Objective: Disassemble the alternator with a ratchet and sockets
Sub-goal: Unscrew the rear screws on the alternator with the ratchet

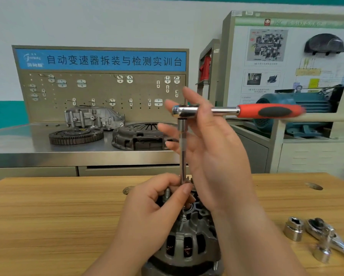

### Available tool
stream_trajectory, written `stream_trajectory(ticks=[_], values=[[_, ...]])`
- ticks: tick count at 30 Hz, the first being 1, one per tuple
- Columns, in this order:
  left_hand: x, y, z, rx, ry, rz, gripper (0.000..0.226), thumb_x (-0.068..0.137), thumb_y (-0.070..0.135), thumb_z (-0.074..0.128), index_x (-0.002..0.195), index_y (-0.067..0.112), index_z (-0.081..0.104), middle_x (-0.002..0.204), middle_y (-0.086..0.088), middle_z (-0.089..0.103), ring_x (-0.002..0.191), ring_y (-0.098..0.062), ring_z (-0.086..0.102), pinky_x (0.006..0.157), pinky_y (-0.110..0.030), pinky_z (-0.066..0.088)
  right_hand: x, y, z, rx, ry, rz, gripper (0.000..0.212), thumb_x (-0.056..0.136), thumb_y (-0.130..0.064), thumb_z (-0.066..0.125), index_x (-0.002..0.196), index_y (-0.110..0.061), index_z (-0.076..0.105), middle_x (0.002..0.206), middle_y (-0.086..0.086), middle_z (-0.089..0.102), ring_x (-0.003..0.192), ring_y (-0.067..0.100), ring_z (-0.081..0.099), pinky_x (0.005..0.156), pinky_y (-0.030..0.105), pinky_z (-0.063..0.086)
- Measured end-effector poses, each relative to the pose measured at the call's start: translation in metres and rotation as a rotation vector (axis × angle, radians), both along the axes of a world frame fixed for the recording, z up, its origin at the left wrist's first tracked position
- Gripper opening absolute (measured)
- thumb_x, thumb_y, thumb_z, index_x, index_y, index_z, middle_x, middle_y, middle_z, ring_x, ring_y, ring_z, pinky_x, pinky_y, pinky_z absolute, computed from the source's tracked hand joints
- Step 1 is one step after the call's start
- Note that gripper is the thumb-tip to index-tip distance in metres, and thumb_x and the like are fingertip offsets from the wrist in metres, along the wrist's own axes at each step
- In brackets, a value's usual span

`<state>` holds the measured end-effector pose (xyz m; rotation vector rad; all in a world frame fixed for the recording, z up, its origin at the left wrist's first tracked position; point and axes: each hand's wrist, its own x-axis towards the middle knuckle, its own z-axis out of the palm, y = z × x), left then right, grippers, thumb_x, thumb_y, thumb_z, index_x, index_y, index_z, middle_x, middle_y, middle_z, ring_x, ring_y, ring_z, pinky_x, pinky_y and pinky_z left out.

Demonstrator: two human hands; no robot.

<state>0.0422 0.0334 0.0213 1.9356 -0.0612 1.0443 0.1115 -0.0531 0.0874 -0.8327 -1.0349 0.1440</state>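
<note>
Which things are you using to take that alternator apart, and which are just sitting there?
In use: alternator, red-handled ratchet, long bar, left hand, right hand.
Lying about: loose socket, second ratchet, toothed ring, clutch cover, blue motor.

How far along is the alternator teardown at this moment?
Done: the red-handled ratchet and extension stand over a bolt on the alternator. In hand: the left hand pinches the extension's lower end; the right hand, fingers straight, is at the ratchet head. Left: the alternator looks unopened.
</note>
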Motion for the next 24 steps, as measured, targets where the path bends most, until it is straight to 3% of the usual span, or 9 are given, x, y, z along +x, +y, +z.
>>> stream_trajectory(ticks=[2,4,8,12,15,18,21,24], values=[[0.0008,-0.0012,0.0014,-0.023,-0.011,0.013,0.014,0.08,0.045,0.072,0.076,0.032,0.07,0.063,0.011,0.068,0.057,0.002,0.058,0.056,-0.007,0.04,-0.0029,0.0014,-0.0016,0.059,-0.104,-0.122,0.024,0.092,-0.031,0.054,0.11,-0.04,0.067,0.119,-0.013,0.069,0.117,0.016,0.062,0.104,0.046,0.046],[0.001,-0.0021,0.0021,-0.047,-0.011,-0.001,0.017,0.077,0.047,0.069,0.075,0.03,0.07,0.063,0.007,0.068,0.055,0.003,0.056,0.056,-0.008,0.04,-0.0052,0.0026,-0.0028,0.079,-0.175,-0.15,0.025,0.092,-0.028,0.058,0.111,-0.042,0.067,0.12,-0.019,0.066,0.12,0.014,0.06,0.106,0.047,0.043],[0.0006,-0.0007,0.0013,-0.039,-0.019,-0.006,0.021,0.072,0.047,0.067,0.076,0.026,0.069,0.064,0.005,0.067,0.057,0.002,0.056,0.058,-0.011,0.042,-0.0057,0.0008,-0.0005,0.049,-0.031,0.041,0.027,0.092,-0.041,0.05,0.116,-0.035,0.062,0.12,-0.01,0.069,0.097,0.017,0.071,0.081,0.023,0.053],[-0.0004,-0.0007,0.0014,-0.015,-0.012,-0.028,0.013,0.077,0.041,0.065,0.084,0.034,0.072,0.07,0.006,0.071,0.065,0.0,0.063,0.062,-0.009,0.045,-0.0029,-0.0013,-0.0003,0.0,0.056,0.062,0.046,0.084,-0.05,0.045,0.119,-0.026,0.06,0.108,-0.002,0.074,0.089,0.021,0.073,0.078,0.026,0.055],[0.0004,-0.0003,0.0017,-0.004,-0.001,0.012,0.01,0.077,0.033,0.063,0.081,0.036,0.071,0.068,0.012,0.07,0.065,0.002,0.063,0.06,-0.006,0.042,-0.0026,0.0001,-0.0004,0.053,-0.053,-0.088,0.022,0.091,-0.038,0.056,0.111,-0.037,0.066,0.112,-0.012,0.072,0.105,0.015,0.068,0.092,0.032,0.052],[0.0013,-0.0004,0.0014,-0.002,-0.004,0.025,0.01,0.075,0.034,0.063,0.079,0.038,0.071,0.066,0.015,0.069,0.062,0.004,0.06,0.058,-0.005,0.041,-0.0037,0.0016,-0.0013,0.079,-0.15,-0.124,0.024,0.091,-0.028,0.059,0.106,-0.044,0.069,0.118,-0.021,0.068,0.116,0.011,0.062,0.104,0.041,0.046],[0.0023,0.0008,-0.0007,-0.018,-0.02,0.006,0.009,0.071,0.046,0.067,0.076,0.039,0.071,0.065,0.012,0.068,0.059,0.001,0.059,0.059,-0.012,0.045,-0.0027,-0.0005,0.0009,0.076,-0.011,0.038,0.025,0.092,-0.035,0.054,0.114,-0.035,0.066,0.12,-0.013,0.069,0.1,0.017,0.07,0.083,0.023,0.053],[0.0028,0.0018,-0.0023,-0.017,-0.016,-0.035,0.021,0.074,0.051,0.06,0.08,0.036,0.073,0.07,0.007,0.071,0.068,-0.004,0.066,0.066,-0.015,0.048,-0.0007,-0.0042,0.0013,0.021,0.102,0.096,0.044,0.086,-0.048,0.046,0.118,-0.021,0.06,0.106,-0.001,0.075,0.086,0.021,0.074,0.073,0.023,0.055]])
